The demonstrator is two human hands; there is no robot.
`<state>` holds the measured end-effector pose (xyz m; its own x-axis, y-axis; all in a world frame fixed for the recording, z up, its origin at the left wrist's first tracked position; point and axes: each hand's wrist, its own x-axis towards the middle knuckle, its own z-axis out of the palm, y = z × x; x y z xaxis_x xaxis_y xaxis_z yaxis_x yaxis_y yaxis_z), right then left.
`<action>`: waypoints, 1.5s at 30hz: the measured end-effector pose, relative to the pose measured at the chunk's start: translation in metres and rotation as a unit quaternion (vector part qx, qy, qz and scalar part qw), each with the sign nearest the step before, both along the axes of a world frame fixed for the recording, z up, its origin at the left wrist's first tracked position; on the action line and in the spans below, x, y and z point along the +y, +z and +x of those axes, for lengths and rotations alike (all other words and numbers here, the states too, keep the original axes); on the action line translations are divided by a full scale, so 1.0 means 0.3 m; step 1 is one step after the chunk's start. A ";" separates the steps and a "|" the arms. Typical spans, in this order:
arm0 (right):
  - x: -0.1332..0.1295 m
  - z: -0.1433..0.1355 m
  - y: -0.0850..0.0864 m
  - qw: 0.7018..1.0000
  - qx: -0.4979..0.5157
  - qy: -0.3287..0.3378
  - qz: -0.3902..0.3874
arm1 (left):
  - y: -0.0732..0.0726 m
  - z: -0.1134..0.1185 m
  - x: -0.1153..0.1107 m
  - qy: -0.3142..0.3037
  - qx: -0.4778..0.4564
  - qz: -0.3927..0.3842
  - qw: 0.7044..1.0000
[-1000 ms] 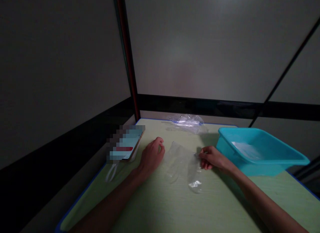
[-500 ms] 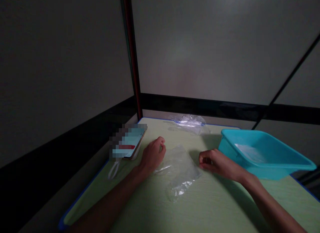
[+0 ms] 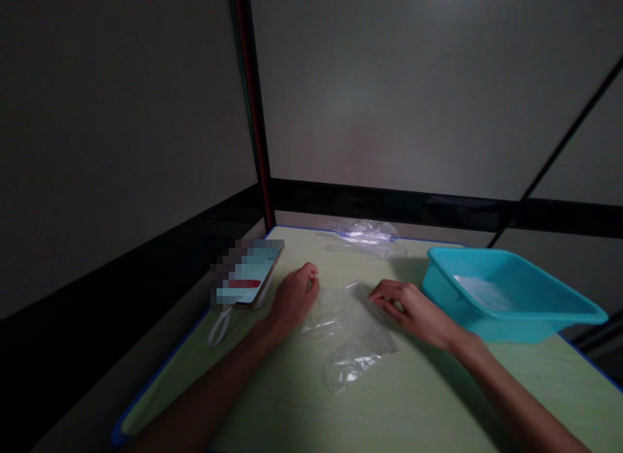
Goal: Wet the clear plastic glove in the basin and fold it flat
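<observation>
A clear plastic bag (image 3: 357, 349) lies flat and crinkled on the pale green table (image 3: 292, 407), between my hands. My left hand (image 3: 295, 297) is at the bag's upper left edge, its fingers curled together; whether they pinch the bag's edge is too small to tell. On the other side, my right hand (image 3: 406, 307) is over the bag's upper right part, with thumb and forefinger near each other and pointing left. A small gap shows between them and nothing is visible in it.
A phone (image 3: 253, 271) with a white strap (image 3: 221, 326) lies at the left edge. More clear plastic (image 3: 367, 237) is at the back edge. The turquoise basin (image 3: 516, 320) on the right holds a whitish flat packet (image 3: 481, 292). Walls rise behind and left.
My right hand has moved left and slightly up, over the bag, and its fingers have straightened somewhat. The bag's right corner has shifted a little to the right. My left hand has barely moved.
</observation>
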<state>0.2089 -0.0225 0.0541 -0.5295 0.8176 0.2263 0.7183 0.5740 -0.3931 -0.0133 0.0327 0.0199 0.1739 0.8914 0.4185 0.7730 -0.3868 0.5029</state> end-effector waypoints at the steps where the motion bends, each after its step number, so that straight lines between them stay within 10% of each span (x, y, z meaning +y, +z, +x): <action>1: 0.007 -0.020 -0.014 1.000 -0.003 -0.008 0.023 | 0.002 -0.002 0.000 -0.005 -0.005 -0.005 1.000; 11: 0.050 -0.066 -0.146 0.985 -0.165 -0.024 0.050 | 0.015 -0.024 -0.019 -0.214 -0.053 -0.135 0.966; 45: 0.016 -0.055 -0.124 0.987 -0.158 -0.003 0.001 | 0.009 -0.033 -0.020 -0.216 -0.001 -0.111 0.970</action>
<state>0.1924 -0.0176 0.0170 -0.5688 0.8208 0.0521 0.8084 0.5697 -0.1482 -0.0232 0.0266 0.0225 0.5498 0.8042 0.2256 0.5617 -0.5559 0.6128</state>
